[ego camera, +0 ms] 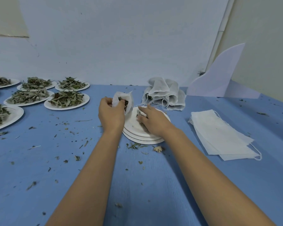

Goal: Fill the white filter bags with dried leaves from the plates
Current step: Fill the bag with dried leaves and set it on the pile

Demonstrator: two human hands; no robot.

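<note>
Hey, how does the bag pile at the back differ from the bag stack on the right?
The back pile is puffed and heaped, leaves showing in one bag; the right stack lies flat and looks empty. The back pile sits by the wall, the right stack farther forward. Both are white bags with strings.

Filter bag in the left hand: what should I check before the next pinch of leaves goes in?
1. Mouth of filter bag held open by left hand: ok.
2. Room left in the bag: cannot tell, leaves show at the mouth.
3. Grip: right hand pinches leaves on the plate stack: ok.
4. Supply on that stack: not ok, top plate nearly bare.
5. Refill: full plates at the left: ok.
6. Spares: empty bags at the right: ok.
</note>
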